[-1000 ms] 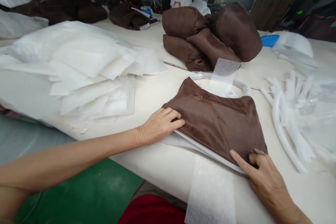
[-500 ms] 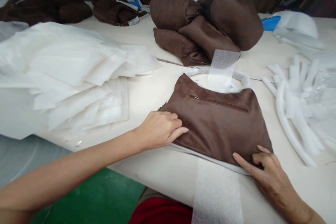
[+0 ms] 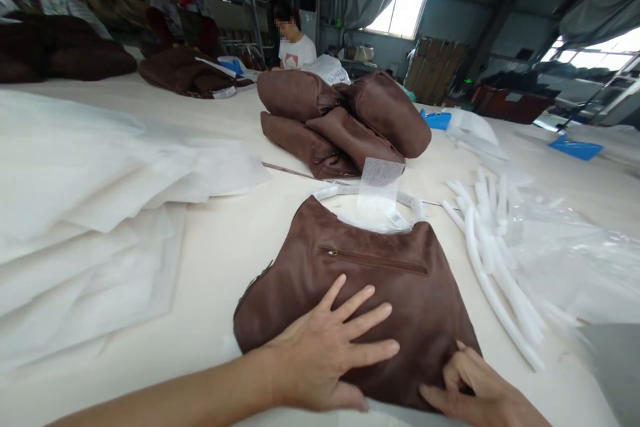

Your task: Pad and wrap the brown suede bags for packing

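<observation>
A dark brown handbag (image 3: 380,293) lies flat on the white table, its zipped pocket facing up and its wrapped handle (image 3: 410,200) pointing away from me. My left hand (image 3: 330,347) rests on the lower middle of the bag, palm down with fingers spread. At the bag's lower right corner, my right hand (image 3: 475,380) has its fingers curled and closed on the edge. A thin white sheet (image 3: 379,183) lies across the handle, and a pale layer shows under the bag's bottom edge.
Stacked white sheets (image 3: 100,173) cover the left of the table (image 3: 220,267). More brown handbags (image 3: 345,120) are piled beyond mine. White foam tubes (image 3: 490,267) and clear plastic bags (image 3: 565,247) lie to the right. Several people stand on the far side.
My left hand has gone from the bag's left edge to flat on its front, fingers now spread. My right hand stays at the lower right corner. The view has tilted up.
</observation>
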`<action>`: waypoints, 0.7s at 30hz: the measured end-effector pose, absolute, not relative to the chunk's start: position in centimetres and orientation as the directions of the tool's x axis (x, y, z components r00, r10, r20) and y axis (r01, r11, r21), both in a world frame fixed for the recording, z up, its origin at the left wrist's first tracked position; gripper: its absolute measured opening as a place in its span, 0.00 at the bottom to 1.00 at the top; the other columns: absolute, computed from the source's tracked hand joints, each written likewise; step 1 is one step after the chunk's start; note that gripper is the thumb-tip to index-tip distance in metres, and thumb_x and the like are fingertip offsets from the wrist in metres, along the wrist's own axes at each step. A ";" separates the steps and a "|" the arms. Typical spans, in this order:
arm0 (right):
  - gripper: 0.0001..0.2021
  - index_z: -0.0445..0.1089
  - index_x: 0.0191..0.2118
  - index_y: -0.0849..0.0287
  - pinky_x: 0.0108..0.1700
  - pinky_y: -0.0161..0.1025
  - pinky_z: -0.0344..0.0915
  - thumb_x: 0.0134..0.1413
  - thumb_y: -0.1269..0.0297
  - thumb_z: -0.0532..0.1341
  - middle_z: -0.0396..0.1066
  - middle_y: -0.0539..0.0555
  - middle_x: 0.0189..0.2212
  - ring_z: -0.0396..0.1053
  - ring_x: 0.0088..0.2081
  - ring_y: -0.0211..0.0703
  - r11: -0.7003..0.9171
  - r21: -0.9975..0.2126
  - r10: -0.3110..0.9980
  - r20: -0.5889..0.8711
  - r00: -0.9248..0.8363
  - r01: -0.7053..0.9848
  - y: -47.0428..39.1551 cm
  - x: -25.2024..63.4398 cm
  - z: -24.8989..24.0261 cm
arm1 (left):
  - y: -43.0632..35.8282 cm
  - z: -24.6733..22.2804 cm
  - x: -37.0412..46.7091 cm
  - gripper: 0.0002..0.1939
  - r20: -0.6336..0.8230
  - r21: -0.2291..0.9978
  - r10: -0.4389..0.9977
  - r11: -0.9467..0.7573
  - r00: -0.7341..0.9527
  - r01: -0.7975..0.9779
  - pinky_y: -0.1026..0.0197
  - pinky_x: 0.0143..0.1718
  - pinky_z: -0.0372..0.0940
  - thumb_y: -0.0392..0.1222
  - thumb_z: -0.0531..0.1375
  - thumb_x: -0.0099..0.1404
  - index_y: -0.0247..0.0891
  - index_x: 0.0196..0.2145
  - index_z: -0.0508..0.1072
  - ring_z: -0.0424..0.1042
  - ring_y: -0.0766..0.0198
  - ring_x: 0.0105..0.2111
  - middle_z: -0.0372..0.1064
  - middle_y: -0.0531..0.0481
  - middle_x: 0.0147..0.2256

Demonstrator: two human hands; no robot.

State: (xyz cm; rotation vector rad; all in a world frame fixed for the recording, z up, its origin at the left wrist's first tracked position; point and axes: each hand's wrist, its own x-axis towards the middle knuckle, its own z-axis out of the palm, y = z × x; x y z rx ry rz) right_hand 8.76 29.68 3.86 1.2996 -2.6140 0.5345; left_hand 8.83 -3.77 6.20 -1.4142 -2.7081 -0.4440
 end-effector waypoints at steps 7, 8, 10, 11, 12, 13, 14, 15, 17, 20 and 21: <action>0.23 0.70 0.55 0.56 0.54 0.51 0.69 0.54 0.55 0.63 0.73 0.60 0.50 0.72 0.52 0.54 0.497 -0.846 -0.286 0.048 -0.957 -0.191 23.1 -3.6 12.5 | -3.8 4.8 8.3 0.35 0.234 0.047 0.812 0.541 -0.535 0.840 0.28 0.61 0.53 0.60 0.56 0.67 0.57 0.68 0.49 0.49 0.41 0.67 0.44 0.50 0.69; 0.27 0.69 0.55 0.59 0.54 0.52 0.68 0.49 0.56 0.65 0.73 0.62 0.51 0.72 0.52 0.55 0.476 -0.872 -0.180 0.028 -0.983 -0.112 21.7 -6.2 12.4 | -3.9 4.4 8.1 0.33 0.263 -0.026 0.818 0.535 -0.511 0.844 0.30 0.60 0.56 0.57 0.56 0.69 0.57 0.67 0.50 0.52 0.41 0.66 0.45 0.50 0.69; 0.30 0.68 0.54 0.62 0.54 0.51 0.67 0.42 0.59 0.68 0.71 0.65 0.53 0.70 0.53 0.57 0.475 -0.880 -0.056 -0.029 -0.998 -0.001 19.2 -11.2 11.4 | -4.0 3.7 7.7 0.29 0.315 -0.161 0.829 0.527 -0.462 0.835 0.34 0.57 0.62 0.51 0.54 0.71 0.57 0.67 0.53 0.58 0.43 0.63 0.48 0.49 0.68; 0.31 0.69 0.53 0.63 0.51 0.50 0.68 0.39 0.59 0.69 0.70 0.66 0.53 0.70 0.51 0.58 0.473 -0.881 -0.030 -0.044 -0.999 0.025 18.1 -13.3 10.6 | -4.0 3.4 7.5 0.28 0.335 -0.213 0.832 0.525 -0.443 0.824 0.36 0.56 0.64 0.51 0.54 0.71 0.57 0.66 0.54 0.60 0.44 0.62 0.50 0.50 0.68; 0.31 0.69 0.51 0.64 0.49 0.49 0.69 0.38 0.59 0.69 0.70 0.67 0.52 0.71 0.50 0.57 0.473 -0.880 -0.016 -0.058 -0.998 0.043 17.3 -15.1 9.9 | -4.0 3.1 7.4 0.27 0.351 -0.254 0.835 0.521 -0.424 0.815 0.37 0.55 0.66 0.51 0.53 0.72 0.58 0.66 0.55 0.62 0.44 0.61 0.51 0.50 0.67; 0.30 0.68 0.50 0.64 0.46 0.48 0.69 0.37 0.59 0.70 0.71 0.66 0.50 0.71 0.47 0.56 0.469 -0.882 -0.008 -0.066 -0.998 0.054 16.7 -16.4 9.1 | -4.0 2.9 7.3 0.26 0.366 -0.286 0.836 0.519 -0.408 0.805 0.38 0.53 0.67 0.52 0.52 0.72 0.58 0.66 0.55 0.63 0.45 0.60 0.52 0.50 0.67; 0.30 0.68 0.49 0.64 0.42 0.46 0.69 0.36 0.59 0.70 0.72 0.65 0.47 0.72 0.44 0.55 0.461 -0.885 0.000 -0.069 -0.998 0.061 16.2 -17.5 8.4 | -4.0 2.7 7.1 0.25 0.380 -0.311 0.836 0.519 -0.397 0.796 0.39 0.52 0.68 0.52 0.51 0.72 0.59 0.65 0.56 0.64 0.45 0.60 0.53 0.50 0.67; 0.29 0.68 0.48 0.64 0.40 0.44 0.69 0.36 0.60 0.70 0.73 0.64 0.44 0.72 0.41 0.53 0.453 -0.889 0.008 -0.072 -0.997 0.068 15.8 -18.2 7.9 | -4.0 2.5 7.0 0.25 0.391 -0.328 0.836 0.518 -0.385 0.790 0.40 0.51 0.68 0.52 0.51 0.72 0.59 0.65 0.56 0.64 0.45 0.59 0.54 0.51 0.67; 0.26 0.68 0.45 0.64 0.36 0.41 0.68 0.36 0.60 0.69 0.74 0.59 0.36 0.70 0.36 0.48 0.431 -0.900 0.000 -0.074 -0.997 0.067 15.3 -19.1 7.2 | -4.0 2.2 6.9 0.25 0.416 -0.340 0.832 0.516 -0.367 0.786 0.40 0.52 0.67 0.53 0.51 0.72 0.59 0.65 0.57 0.65 0.46 0.58 0.55 0.51 0.66; 0.19 0.71 0.37 0.63 0.35 0.39 0.66 0.37 0.60 0.69 0.73 0.53 0.29 0.69 0.32 0.44 0.384 -0.923 -0.090 -0.058 -0.994 0.019 14.8 -19.3 7.5 | -3.9 2.0 7.0 0.25 0.435 -0.329 0.822 0.525 -0.367 0.785 0.35 0.58 0.59 0.53 0.54 0.71 0.59 0.64 0.58 0.64 0.45 0.59 0.56 0.50 0.66; 0.16 0.72 0.34 0.62 0.36 0.39 0.66 0.37 0.59 0.69 0.73 0.53 0.28 0.69 0.32 0.43 0.367 -0.930 -0.131 -0.047 -0.990 -0.004 14.7 -19.2 8.0 | -3.9 2.1 7.1 0.26 0.438 -0.321 0.817 0.531 -0.374 0.784 0.33 0.60 0.55 0.52 0.56 0.70 0.59 0.64 0.58 0.64 0.45 0.59 0.56 0.49 0.65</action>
